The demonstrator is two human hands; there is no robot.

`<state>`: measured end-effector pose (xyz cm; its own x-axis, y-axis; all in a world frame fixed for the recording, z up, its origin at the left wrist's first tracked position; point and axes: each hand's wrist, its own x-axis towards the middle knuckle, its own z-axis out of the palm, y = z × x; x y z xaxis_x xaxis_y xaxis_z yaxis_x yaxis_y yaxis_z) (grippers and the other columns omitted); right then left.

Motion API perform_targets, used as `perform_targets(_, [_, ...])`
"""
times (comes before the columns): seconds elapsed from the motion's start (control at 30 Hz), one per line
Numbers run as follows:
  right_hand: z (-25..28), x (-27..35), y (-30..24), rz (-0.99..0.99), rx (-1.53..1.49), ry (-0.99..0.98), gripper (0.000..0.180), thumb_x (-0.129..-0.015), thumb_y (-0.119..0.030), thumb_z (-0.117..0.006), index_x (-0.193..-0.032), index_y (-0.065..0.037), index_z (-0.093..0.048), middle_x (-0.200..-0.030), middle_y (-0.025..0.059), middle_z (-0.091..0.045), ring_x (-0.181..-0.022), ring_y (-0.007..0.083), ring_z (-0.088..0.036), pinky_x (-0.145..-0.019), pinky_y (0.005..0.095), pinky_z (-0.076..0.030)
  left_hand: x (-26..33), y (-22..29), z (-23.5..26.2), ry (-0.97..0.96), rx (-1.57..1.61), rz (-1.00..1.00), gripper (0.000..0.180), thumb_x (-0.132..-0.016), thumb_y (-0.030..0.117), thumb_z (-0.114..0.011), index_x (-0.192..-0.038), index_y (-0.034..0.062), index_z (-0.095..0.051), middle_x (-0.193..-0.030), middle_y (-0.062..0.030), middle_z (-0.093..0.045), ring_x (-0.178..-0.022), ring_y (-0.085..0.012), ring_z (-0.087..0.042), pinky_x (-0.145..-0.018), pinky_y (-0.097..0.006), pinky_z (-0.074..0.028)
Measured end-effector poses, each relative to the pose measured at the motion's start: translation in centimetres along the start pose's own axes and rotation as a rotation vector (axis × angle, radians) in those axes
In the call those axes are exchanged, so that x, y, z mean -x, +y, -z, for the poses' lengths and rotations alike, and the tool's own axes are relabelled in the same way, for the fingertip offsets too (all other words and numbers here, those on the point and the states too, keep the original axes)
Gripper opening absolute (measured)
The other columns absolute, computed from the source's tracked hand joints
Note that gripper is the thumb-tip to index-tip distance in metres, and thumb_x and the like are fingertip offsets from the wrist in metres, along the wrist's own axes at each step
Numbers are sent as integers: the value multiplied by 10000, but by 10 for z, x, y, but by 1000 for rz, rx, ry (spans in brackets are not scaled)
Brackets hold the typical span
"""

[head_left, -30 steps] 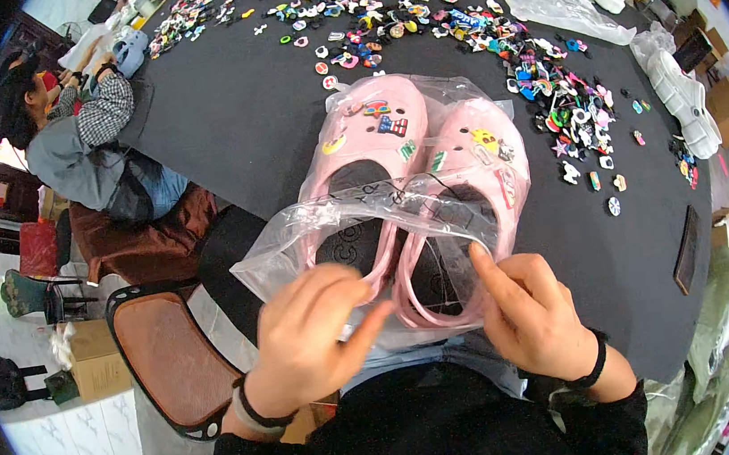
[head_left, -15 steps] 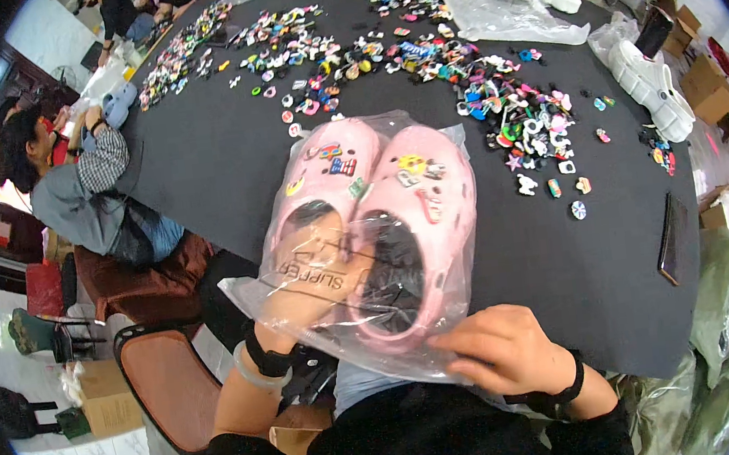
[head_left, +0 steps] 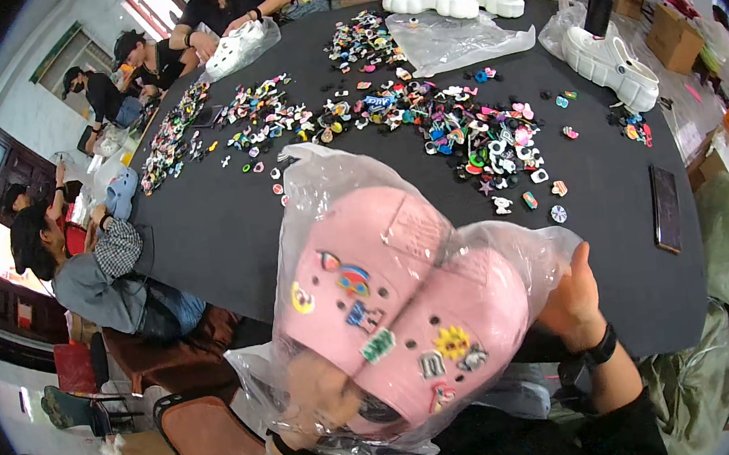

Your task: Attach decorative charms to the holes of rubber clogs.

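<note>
A pair of pink clogs (head_left: 361, 273) with colourful charms on their uppers sits inside a clear plastic bag (head_left: 335, 166), lifted and tilted above the table's front edge. My left hand (head_left: 321, 394) reaches into the bag's opening and is closed on the clogs near their foot openings; the film and blur partly veil its fingers. At the bag's right side, my right hand (head_left: 570, 298) grips the plastic beside one clog, thumb up, its other fingers mostly hidden behind.
Heaps of small shoe charms (head_left: 480, 138) cover the dark table (head_left: 205, 246) beyond the bag. White clogs (head_left: 612, 69) and a phone (head_left: 664, 207) lie at the right. Co-workers sit at the far side and left, one holding a white clog (head_left: 236, 49). A brown chair (head_left: 209, 443) stands at my left.
The bagged clogs have been raised and tilted, their toes swung closer to view. My right hand has moved from the bag's near edge up to its right side. The view has shifted.
</note>
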<state>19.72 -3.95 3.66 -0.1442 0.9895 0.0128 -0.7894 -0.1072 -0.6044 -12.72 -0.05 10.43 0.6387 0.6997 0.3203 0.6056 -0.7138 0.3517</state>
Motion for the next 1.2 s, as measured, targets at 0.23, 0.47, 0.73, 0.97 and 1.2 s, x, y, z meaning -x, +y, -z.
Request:
perform_targets(0.23, [-24,-13,-29,-37,547,365,440,-964,-319,-553,-1233,28,-536,-1110,116,-649,-953,193,-644,-856,335,-515,27,-1,0,-19,-148,-179,416,-622,133,-610,-1022,51,-686,-993,-95,-675,-848,-315,-655,-696,-407,-525])
perform_targets(0.47, [-15,-9,-44,301,274,439,404,-1011,-340,-444,-1189,5,-553,-1128,111,-632,-1008,195,-622,-878,336,-502,49,-19,-5,-46,-137,-318,398,-663,145,-626,-1046,49,-681,-1080,-87,-672,-953,-270,-657,-784,-416,-521])
perform_targets(0.73, [-33,-50,-108,79,542,-198,802,-899,-533,-550,-1442,9,-313,-1395,203,-451,-1240,263,-496,-991,373,-430,55,-22,-7,-453,599,114,514,-725,322,-664,-1201,134,-626,-1249,-82,-598,-1129,-284,-580,-966,-440,-453])
perform_targets(0.97, [-25,-43,-78,123,1121,371,225,-956,-241,-588,-992,-33,-664,-857,-60,-621,-737,12,-504,-643,187,-385,58,-33,-15,-191,-37,-372,351,-642,323,-676,-930,125,-644,-1062,-68,-625,-978,-247,-599,-796,-390,-487])
perform_targets(1.2, [34,17,-119,482,944,847,455,-1004,-300,-459,-1316,30,-484,-1289,104,-544,-1185,162,-513,-1000,291,-403,76,-59,-10,7,17,-116,383,-505,104,-656,-887,68,-667,-804,-64,-625,-672,-258,-591,-558,-363,-453])
